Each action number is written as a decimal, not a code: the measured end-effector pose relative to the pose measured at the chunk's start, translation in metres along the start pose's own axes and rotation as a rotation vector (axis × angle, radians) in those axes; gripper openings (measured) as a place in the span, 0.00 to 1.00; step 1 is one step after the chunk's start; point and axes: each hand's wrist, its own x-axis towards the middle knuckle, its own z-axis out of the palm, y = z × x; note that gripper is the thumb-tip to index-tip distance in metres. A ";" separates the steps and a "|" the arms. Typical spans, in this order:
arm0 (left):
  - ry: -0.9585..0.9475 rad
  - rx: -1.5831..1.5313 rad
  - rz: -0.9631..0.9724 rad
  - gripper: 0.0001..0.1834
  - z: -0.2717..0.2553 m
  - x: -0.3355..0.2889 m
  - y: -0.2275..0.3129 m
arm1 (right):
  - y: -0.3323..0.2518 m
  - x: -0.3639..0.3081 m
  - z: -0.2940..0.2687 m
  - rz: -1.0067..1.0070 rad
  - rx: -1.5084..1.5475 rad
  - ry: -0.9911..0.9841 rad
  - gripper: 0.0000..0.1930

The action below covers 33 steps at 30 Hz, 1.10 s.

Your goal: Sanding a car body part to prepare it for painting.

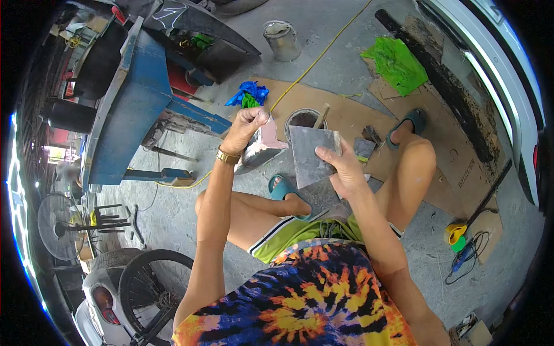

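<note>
My left hand point(247, 130), wearing a gold watch, is closed at the fingertips on a dark putty plate point(259, 157) with thick pink putty point(270, 137) along its upper part. Facing it, a flat grey plate point(310, 151) with smudges on its face stands upright in my right hand point(344, 166), thumb on the near side and fingers behind. The two plates are close together, with a narrow gap between them. Just beyond the grey plate, an open can point(288, 122) has a stick point(322, 115) leaning in it; the plate hides its lower part.
Flattened cardboard point(340, 106) covers the floor ahead, bearing a green plastic bag point(398, 64). A metal bucket point(281, 41) stands farther off. A yellow cord point(314, 57) crosses the floor. At left are a blue workbench point(135, 98) and a bicycle wheel point(156, 288); a white car body point(502, 86) borders the right.
</note>
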 end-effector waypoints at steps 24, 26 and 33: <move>-0.019 0.058 0.033 0.18 0.016 -0.006 0.001 | -0.004 -0.012 0.002 0.102 -0.079 -0.031 0.19; -0.016 0.077 0.047 0.18 0.017 -0.007 0.000 | 0.000 -0.013 0.000 0.103 -0.080 -0.034 0.19; -0.018 0.061 0.004 0.18 0.024 -0.006 -0.006 | 0.005 -0.018 0.002 0.111 -0.066 -0.006 0.25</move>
